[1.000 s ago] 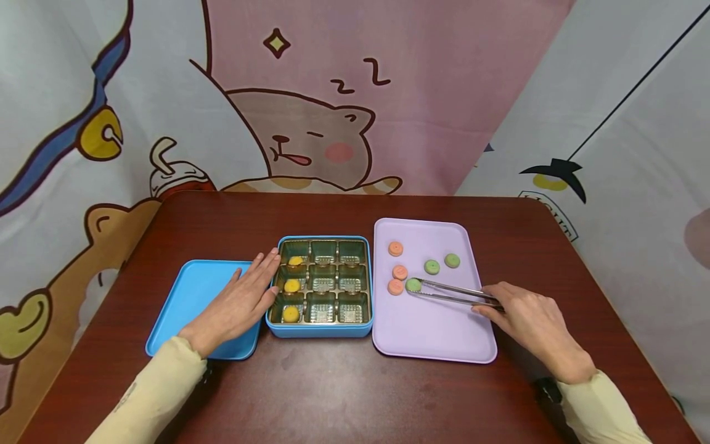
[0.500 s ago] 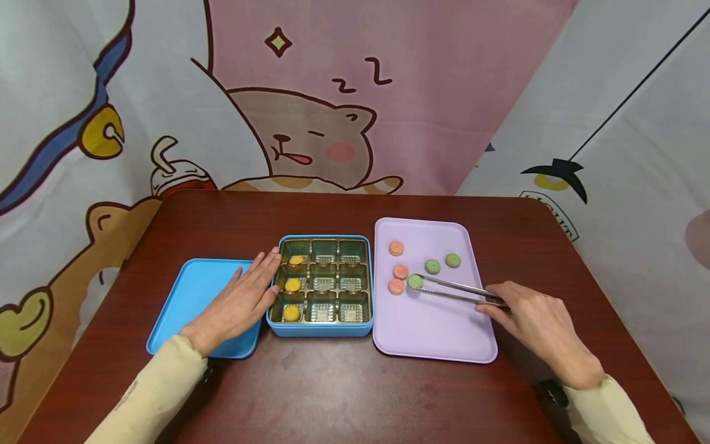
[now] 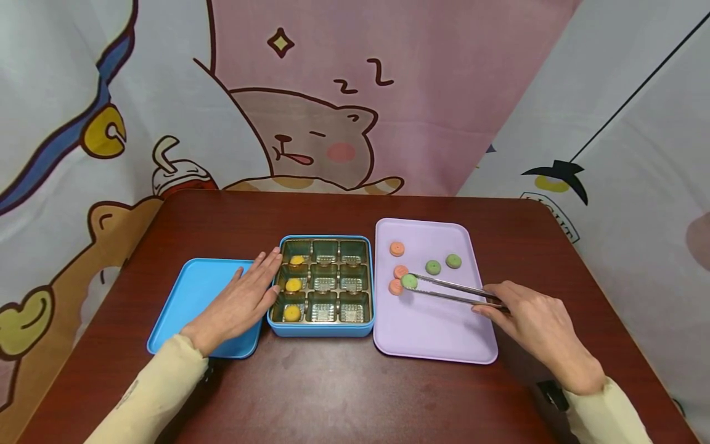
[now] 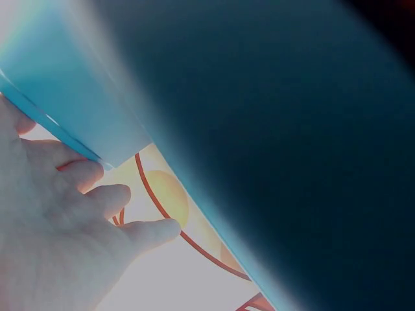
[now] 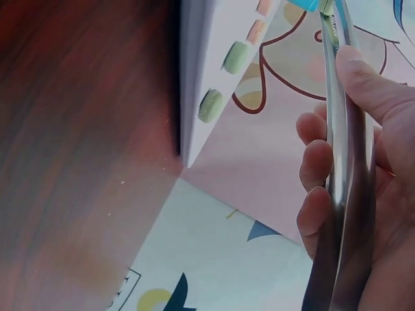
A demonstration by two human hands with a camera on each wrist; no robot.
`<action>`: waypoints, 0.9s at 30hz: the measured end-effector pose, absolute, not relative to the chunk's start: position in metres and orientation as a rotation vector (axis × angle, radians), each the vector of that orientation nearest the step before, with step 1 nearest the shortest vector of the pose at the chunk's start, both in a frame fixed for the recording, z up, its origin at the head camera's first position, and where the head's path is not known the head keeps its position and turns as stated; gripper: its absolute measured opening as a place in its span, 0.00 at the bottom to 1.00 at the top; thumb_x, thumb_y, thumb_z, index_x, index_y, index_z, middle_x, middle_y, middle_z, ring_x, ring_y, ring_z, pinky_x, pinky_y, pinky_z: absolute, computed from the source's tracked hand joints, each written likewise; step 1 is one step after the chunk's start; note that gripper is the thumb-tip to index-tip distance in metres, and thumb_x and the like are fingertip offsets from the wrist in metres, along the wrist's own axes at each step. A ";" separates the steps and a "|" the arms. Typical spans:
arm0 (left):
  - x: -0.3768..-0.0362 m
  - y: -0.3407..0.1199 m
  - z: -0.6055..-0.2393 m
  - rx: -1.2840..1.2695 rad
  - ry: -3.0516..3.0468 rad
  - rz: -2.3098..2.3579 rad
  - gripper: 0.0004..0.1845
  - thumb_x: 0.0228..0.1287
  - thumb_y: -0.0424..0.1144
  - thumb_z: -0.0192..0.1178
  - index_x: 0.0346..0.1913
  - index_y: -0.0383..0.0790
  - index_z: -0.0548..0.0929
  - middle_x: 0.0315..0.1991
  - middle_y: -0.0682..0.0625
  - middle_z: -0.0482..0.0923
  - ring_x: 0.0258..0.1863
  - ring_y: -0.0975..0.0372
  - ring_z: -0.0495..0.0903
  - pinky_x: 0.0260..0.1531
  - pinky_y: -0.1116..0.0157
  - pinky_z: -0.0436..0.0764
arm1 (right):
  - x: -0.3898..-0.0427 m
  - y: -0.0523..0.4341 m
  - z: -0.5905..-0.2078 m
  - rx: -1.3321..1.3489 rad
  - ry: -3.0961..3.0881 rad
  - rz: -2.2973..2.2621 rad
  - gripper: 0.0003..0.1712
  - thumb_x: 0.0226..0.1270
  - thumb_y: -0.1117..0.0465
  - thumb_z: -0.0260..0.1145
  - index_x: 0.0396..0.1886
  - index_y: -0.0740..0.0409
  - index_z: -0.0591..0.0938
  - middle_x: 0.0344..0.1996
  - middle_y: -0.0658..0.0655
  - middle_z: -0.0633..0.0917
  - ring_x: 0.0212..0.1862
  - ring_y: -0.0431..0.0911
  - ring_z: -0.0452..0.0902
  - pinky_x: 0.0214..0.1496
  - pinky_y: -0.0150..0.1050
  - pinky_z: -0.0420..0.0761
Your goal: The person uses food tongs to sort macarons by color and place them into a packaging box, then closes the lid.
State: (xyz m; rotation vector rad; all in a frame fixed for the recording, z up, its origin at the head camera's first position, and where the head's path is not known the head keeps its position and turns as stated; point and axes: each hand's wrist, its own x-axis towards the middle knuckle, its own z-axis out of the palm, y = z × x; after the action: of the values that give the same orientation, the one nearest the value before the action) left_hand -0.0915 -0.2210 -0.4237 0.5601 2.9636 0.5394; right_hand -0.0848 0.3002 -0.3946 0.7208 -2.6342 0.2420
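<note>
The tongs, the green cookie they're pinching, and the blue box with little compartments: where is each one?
tongs (image 3: 455, 291): head view, middle of the metal arms.
green cookie (image 3: 409, 281): head view, its top face.
blue box (image 3: 320, 331): head view, near front wall.

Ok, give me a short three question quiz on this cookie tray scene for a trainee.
1. True or false: the right hand holds metal tongs.
2. How many yellow cookies sit in the blue box?
3. The tongs grip a cookie of which colour? A) orange B) green C) yellow

Key:
1. True.
2. Three, in its left column.
3. B, the green cookie, over the lilac tray.
</note>
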 end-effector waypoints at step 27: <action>-0.092 -0.221 -0.423 0.564 2.961 0.532 0.35 0.85 0.48 0.45 0.84 0.40 0.48 0.85 0.48 0.41 0.82 0.45 0.44 0.72 0.32 0.50 | -0.086 0.266 -0.379 0.874 -2.540 0.315 0.30 0.69 0.29 0.62 0.41 0.51 0.87 0.26 0.42 0.83 0.23 0.32 0.68 0.18 0.31 0.68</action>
State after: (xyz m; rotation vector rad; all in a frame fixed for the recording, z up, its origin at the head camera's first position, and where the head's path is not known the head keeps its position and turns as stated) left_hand -0.0918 -0.2207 -0.4232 0.5638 2.9613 0.5321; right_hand -0.0859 0.2663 -0.3785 0.8743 -2.5402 0.3150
